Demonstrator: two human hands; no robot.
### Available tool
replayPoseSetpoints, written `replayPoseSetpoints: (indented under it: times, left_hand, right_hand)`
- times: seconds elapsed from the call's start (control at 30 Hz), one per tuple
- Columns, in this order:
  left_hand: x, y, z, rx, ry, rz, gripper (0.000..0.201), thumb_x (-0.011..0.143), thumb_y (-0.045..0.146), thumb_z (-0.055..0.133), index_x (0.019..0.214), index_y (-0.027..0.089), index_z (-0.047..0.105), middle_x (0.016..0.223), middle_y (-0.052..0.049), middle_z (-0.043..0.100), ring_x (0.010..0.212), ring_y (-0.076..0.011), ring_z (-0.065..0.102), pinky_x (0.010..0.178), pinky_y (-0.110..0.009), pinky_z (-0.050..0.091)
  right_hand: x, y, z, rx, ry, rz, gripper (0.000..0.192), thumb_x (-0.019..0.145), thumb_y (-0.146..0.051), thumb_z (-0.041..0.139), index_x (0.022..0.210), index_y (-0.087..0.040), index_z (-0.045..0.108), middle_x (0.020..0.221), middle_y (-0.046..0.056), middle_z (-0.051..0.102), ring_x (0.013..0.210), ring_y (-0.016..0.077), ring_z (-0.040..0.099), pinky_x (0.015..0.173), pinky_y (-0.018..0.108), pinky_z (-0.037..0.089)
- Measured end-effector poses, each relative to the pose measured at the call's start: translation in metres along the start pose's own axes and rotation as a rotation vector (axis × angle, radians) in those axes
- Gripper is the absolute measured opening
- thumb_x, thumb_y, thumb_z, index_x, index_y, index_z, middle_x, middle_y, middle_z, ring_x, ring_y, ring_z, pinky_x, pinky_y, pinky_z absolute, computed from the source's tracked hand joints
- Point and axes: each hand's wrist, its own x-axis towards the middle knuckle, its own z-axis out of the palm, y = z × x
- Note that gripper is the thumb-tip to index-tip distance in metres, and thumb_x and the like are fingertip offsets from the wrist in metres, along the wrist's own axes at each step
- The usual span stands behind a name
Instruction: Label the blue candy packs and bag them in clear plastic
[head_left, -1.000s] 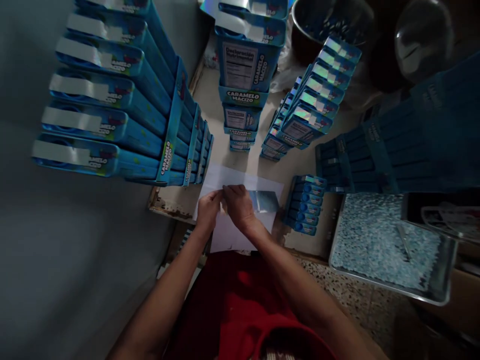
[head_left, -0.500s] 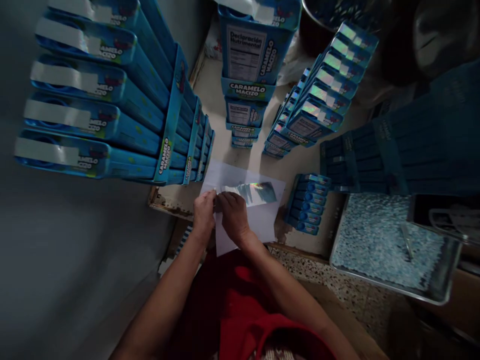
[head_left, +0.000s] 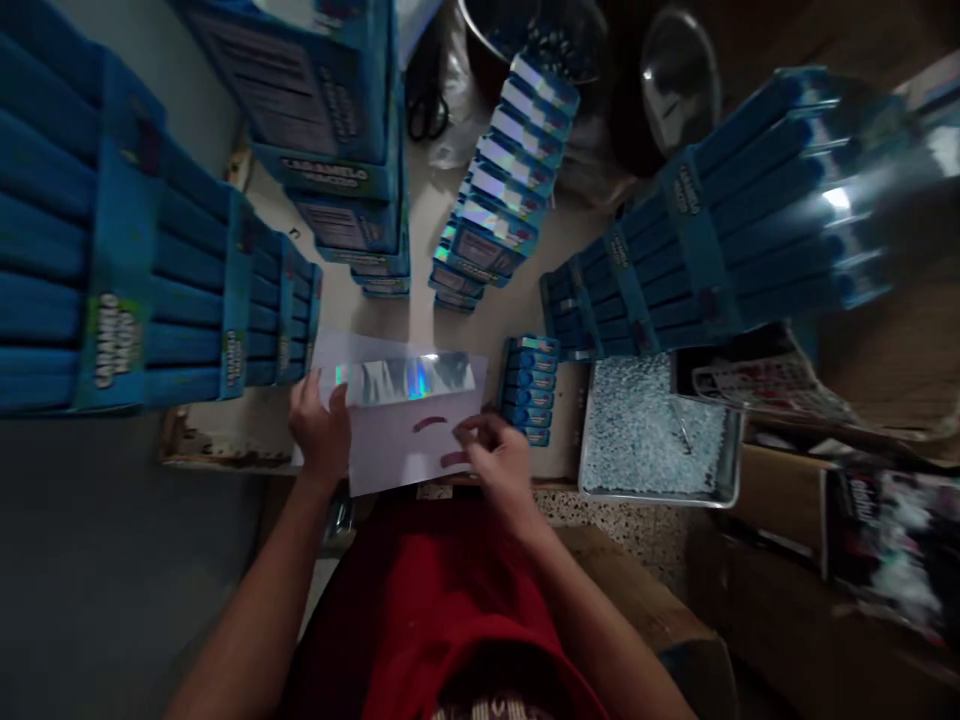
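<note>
A white sheet of paper [head_left: 397, 450] lies on the table in front of me, with a shiny holographic strip [head_left: 405, 380] across its upper part. My left hand [head_left: 322, 430] rests at the paper's left side by the strip's left end, thumb and fingers apart, holding nothing visible. Over the paper's right edge, my right hand [head_left: 499, 455] has its fingers curled together; motion blurs them, and what they hold, if anything, is too small to make out. Two blurred, dark pink curved marks [head_left: 430, 424] show on the paper, their nature unclear.
Tall stacks of blue candy boxes rise at the left [head_left: 120, 260], back [head_left: 330, 170] and right [head_left: 675, 240]. Shiny-labelled boxes [head_left: 499, 170] stand behind; a small stack [head_left: 529, 390] is beside the paper. A metal tray [head_left: 600, 492] holds pale blue pieces. Scissors [head_left: 429, 115] lie at the back.
My hands, close together at the strip's left end before, are now apart; the right has moved to the paper's right edge. The left has opened. My view has shifted right.
</note>
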Motion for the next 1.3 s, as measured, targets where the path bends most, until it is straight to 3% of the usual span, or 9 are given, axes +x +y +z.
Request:
replayPoseSetpoints:
  times: [0.07, 0.17, 0.3, 0.37, 0.53, 0.67, 0.77, 0.97, 1.3]
  left_hand:
    - [-0.019, 0.022, 0.018, -0.012, -0.020, 0.053, 0.052, 0.091, 0.049, 0.067, 0.131, 0.017, 0.065, 0.156, -0.013, 0.048, 0.151, -0.0408, 0.027, 0.126, -0.056, 0.019]
    - [-0.045, 0.062, 0.068, -0.170, -0.255, -0.031, 0.053, 0.084, 0.062, 0.072, 0.115, 0.019, 0.074, 0.123, -0.013, 0.071, 0.123, -0.0362, 0.061, 0.111, -0.054, 0.044]
    - [-0.055, 0.097, 0.136, -0.575, -0.699, -0.461, 0.073, 0.071, 0.079, 0.071, 0.104, 0.014, 0.076, 0.097, -0.014, 0.076, 0.092, -0.0288, 0.072, 0.084, -0.044, 0.058]
    - [-0.054, 0.103, 0.155, -0.655, -0.770, -0.510, 0.063, 0.067, 0.069, 0.081, 0.098, 0.014, 0.078, 0.095, -0.012, 0.076, 0.091, -0.0257, 0.072, 0.085, -0.041, 0.058]
    - [-0.056, 0.107, 0.175, -0.559, -0.647, -0.458, 0.040, 0.062, 0.047, 0.092, 0.081, 0.015, 0.078, 0.079, -0.006, 0.074, 0.076, -0.0173, 0.068, 0.081, -0.033, 0.057]
    - [-0.052, 0.118, 0.198, -0.562, -0.431, -0.399, 0.038, 0.059, 0.045, 0.092, 0.077, 0.015, 0.076, 0.071, -0.004, 0.072, 0.068, -0.0165, 0.067, 0.070, -0.030, 0.055]
    - [-0.042, 0.126, 0.214, -0.550, -0.345, -0.356, 0.033, 0.058, 0.040, 0.090, 0.073, 0.015, 0.076, 0.066, -0.002, 0.070, 0.063, -0.0148, 0.064, 0.065, -0.028, 0.053]
    - [-0.029, 0.122, 0.223, -0.528, -0.346, -0.358, 0.027, 0.060, 0.035, 0.087, 0.067, 0.013, 0.073, 0.060, -0.002, 0.066, 0.057, -0.0126, 0.060, 0.059, -0.025, 0.050]
    - [-0.025, 0.108, 0.232, -0.482, -0.338, -0.370, 0.030, 0.059, 0.038, 0.088, 0.073, 0.014, 0.077, 0.069, -0.004, 0.072, 0.068, -0.0182, 0.066, 0.066, -0.029, 0.052]
  right_hand:
    - [0.010, 0.012, -0.043, 0.206, 0.051, 0.150, 0.024, 0.084, -0.042, 0.069, 0.088, -0.019, 0.075, 0.068, -0.001, 0.063, 0.062, 0.0152, 0.054, 0.058, 0.026, 0.041]
    - [0.033, 0.030, -0.089, 0.382, 0.042, 0.235, 0.030, 0.072, -0.046, 0.079, 0.079, -0.018, 0.072, 0.063, -0.003, 0.058, 0.057, 0.0117, 0.045, 0.054, 0.025, 0.033]
    - [0.056, 0.048, -0.113, 0.439, -0.004, 0.276, 0.034, 0.065, -0.048, 0.083, 0.076, -0.017, 0.074, 0.064, -0.002, 0.060, 0.057, 0.0114, 0.045, 0.055, 0.025, 0.031]
    - [0.063, 0.055, -0.118, 0.459, -0.026, 0.278, 0.035, 0.065, -0.049, 0.084, 0.077, -0.017, 0.075, 0.066, -0.001, 0.064, 0.059, 0.0127, 0.049, 0.057, 0.025, 0.035]
    - [0.085, 0.071, -0.128, 0.394, -0.020, 0.237, 0.035, 0.068, -0.050, 0.083, 0.078, -0.017, 0.078, 0.071, 0.002, 0.071, 0.068, 0.0180, 0.061, 0.065, 0.028, 0.044]
    - [0.115, 0.075, -0.130, 0.079, 0.175, 0.109, 0.033, 0.078, -0.052, 0.074, 0.082, -0.019, 0.080, 0.075, 0.004, 0.075, 0.074, 0.0224, 0.067, 0.067, 0.030, 0.045]
    - [0.135, 0.071, -0.129, -0.153, 0.220, 0.028, 0.032, 0.086, -0.050, 0.066, 0.081, -0.022, 0.080, 0.077, 0.004, 0.077, 0.075, 0.0228, 0.068, 0.067, 0.030, 0.043]
    - [0.147, 0.069, -0.125, -0.269, 0.190, 0.011, 0.026, 0.089, -0.042, 0.063, 0.081, -0.024, 0.080, 0.082, 0.003, 0.079, 0.077, 0.0223, 0.070, 0.064, 0.029, 0.039]
    - [0.159, 0.078, -0.121, -0.393, 0.159, 0.132, 0.024, 0.085, -0.045, 0.066, 0.082, -0.024, 0.078, 0.083, 0.006, 0.078, 0.082, 0.0260, 0.071, 0.070, 0.031, 0.045]
